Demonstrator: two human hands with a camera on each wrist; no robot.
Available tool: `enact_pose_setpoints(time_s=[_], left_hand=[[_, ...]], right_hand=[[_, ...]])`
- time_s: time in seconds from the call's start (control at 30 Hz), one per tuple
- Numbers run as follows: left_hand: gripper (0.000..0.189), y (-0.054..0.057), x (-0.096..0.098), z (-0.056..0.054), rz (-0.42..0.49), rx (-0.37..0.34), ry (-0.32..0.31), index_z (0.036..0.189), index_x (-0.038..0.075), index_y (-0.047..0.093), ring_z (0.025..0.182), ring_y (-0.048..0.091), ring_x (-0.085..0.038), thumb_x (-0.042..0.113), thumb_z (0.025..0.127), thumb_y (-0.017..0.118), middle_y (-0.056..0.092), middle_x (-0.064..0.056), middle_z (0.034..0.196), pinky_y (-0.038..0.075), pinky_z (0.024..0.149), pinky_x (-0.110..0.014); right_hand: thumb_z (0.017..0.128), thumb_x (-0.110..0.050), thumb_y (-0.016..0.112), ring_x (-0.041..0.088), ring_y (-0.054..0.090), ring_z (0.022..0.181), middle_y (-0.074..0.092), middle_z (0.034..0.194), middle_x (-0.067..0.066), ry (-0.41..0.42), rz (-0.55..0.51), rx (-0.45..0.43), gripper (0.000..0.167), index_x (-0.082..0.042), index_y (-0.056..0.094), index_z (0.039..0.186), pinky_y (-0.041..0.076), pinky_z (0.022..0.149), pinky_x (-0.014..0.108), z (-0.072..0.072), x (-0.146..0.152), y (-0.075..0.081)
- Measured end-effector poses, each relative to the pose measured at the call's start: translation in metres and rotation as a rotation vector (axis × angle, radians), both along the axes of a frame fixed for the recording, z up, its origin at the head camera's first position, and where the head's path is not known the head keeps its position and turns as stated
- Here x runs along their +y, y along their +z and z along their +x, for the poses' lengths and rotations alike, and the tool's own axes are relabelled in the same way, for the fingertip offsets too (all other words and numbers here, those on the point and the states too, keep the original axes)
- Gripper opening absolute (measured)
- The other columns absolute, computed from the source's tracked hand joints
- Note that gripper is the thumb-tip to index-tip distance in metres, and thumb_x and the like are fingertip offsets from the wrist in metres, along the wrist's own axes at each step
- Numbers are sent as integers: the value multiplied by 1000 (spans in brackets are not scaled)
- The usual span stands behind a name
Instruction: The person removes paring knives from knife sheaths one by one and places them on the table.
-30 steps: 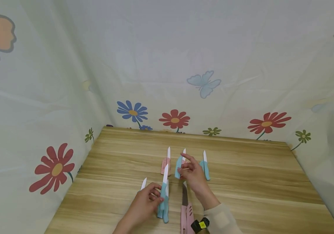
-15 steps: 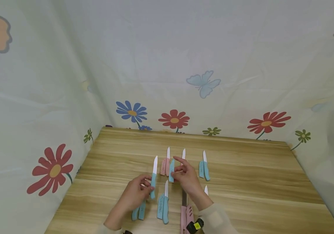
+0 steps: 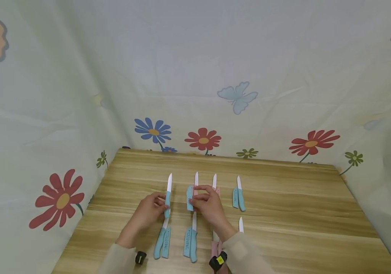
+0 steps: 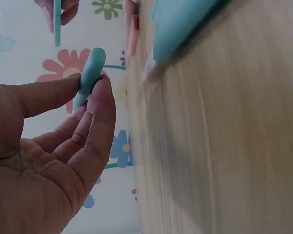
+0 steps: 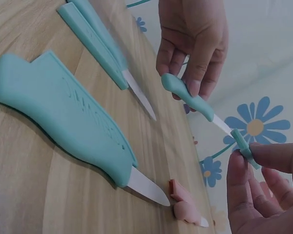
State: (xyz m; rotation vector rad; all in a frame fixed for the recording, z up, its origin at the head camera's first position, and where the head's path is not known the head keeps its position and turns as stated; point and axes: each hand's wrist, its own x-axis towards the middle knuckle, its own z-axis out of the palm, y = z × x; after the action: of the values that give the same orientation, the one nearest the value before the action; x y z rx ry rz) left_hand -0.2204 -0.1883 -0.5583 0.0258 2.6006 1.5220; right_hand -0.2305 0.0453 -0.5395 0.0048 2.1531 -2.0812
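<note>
My left hand [image 3: 147, 211] pinches a teal paring knife [image 3: 167, 201] by its handle, between thumb and fingertips. The white blade [image 3: 169, 182] points toward the back wall, bare. A teal blade sheath [image 3: 190, 198] is pinched in my right hand [image 3: 210, 208], to the right of that knife. In the right wrist view, the knife tip overlaps the near end of the sheath [image 5: 243, 146]. Both things are held above the table. The left wrist view shows the handle's rounded end [image 4: 93, 70] between thumb and fingers.
Teal knives with sheaths beside them lie at front left [image 3: 160, 243], front middle [image 3: 193, 245] and back right [image 3: 241, 199]. Behind my right hand are two pink-handled knives, partly covered. A larger pink knife [image 3: 214, 247] lies under my right wrist. Flower-printed cloth [image 3: 168, 68] encloses the wooden table [image 3: 284, 213].
My left hand has carried the teal knife left and away from me. My right hand has lifted the teal sheath from beside a pink knife and brought it left.
</note>
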Motion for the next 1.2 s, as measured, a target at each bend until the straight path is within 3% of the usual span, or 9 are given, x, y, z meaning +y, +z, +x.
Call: enact_pose_setpoints(time_s=[0.23,0.43,0.57,0.97,1.2], left_hand=[[29,-2,-5,-15,25,-28,17,122,-1,64,80,70,-17,3,94,71,67,-11,98,62,65,-30],[29,0,-4,-28,-11,-3,15,123,-2,66,80,69,-15,4,94,72,67,-10,99,61,65,-29],[30,-1,-3,-35,6,-33,14,124,-3,66,78,67,-16,4,95,71,67,-11,99,62,67,-31],[32,-8,-3,-52,-63,-94,-3,126,-5,65,71,67,-16,5,96,70,71,-11,98,61,63,-30],[31,-11,0,-56,-107,-101,14,125,-6,65,62,66,-14,3,95,69,72,-11,94,59,58,-28]], right_hand=[[91,-3,76,10,65,74,75,99,17,18,90,-1,21,3,74,111,63,73,35,-3,-11,-3],[87,-2,77,10,65,85,73,107,19,8,123,-11,27,1,75,115,61,74,25,-6,-18,-4],[85,0,76,12,65,89,72,112,20,18,160,6,33,2,74,118,56,73,19,-8,-25,-7],[91,-3,72,18,70,97,75,113,15,69,328,28,36,-2,72,127,59,78,27,-12,-40,-14],[89,1,72,24,73,98,76,111,20,90,337,87,38,3,70,126,61,77,30,-17,-49,-18]])
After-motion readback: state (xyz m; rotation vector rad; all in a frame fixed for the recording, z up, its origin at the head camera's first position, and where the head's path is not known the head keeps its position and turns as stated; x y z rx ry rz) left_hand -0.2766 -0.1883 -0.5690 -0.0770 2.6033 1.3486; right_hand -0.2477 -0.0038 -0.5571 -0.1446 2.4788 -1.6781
